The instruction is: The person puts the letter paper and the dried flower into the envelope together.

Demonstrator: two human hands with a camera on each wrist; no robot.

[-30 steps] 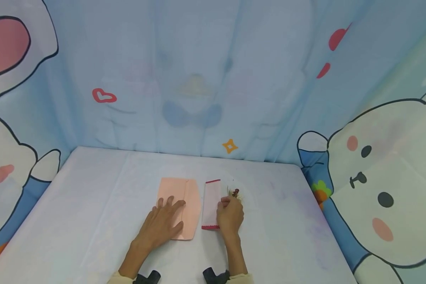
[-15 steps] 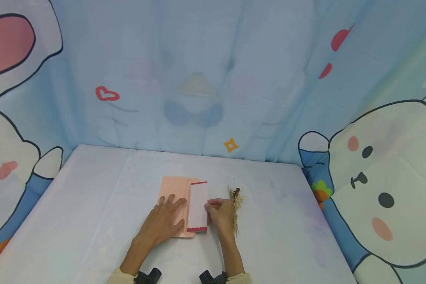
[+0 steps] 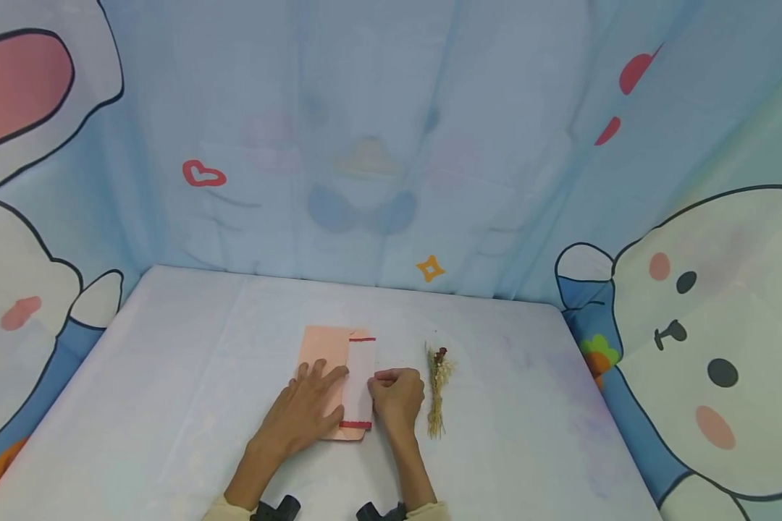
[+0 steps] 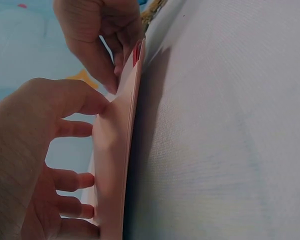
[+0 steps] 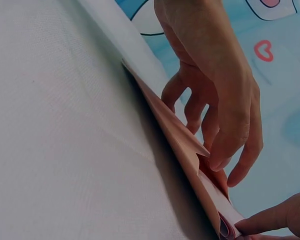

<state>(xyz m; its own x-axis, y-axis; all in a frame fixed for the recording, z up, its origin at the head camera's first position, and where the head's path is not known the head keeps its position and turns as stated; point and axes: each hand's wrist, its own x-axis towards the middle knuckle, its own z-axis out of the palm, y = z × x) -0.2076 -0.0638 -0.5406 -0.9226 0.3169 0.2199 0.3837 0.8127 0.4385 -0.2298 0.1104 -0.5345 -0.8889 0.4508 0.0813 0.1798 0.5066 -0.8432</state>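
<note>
A peach paper envelope (image 3: 322,344) lies on the table, its right-hand side open. My left hand (image 3: 306,409) rests on it with spread fingers, fingertips touching its surface in the left wrist view. My right hand (image 3: 397,398) pinches the right edge of a folded white paper (image 3: 360,383) with red ends. That paper overlaps the envelope's right part; in the right wrist view its layered red end (image 5: 226,227) shows at the envelope's opening, near the lifted flap. How far it reaches inside is hidden.
A small bunch of dried flowers (image 3: 438,391) lies right of my right hand. The table has a white cloth (image 3: 528,405). Behind it hangs a blue cartoon curtain (image 3: 267,239), with printed animals at both sides.
My right hand has brought the white paper leftward from beside the envelope onto its right part, uncovering the dried flowers. My left hand has stayed on the envelope.
</note>
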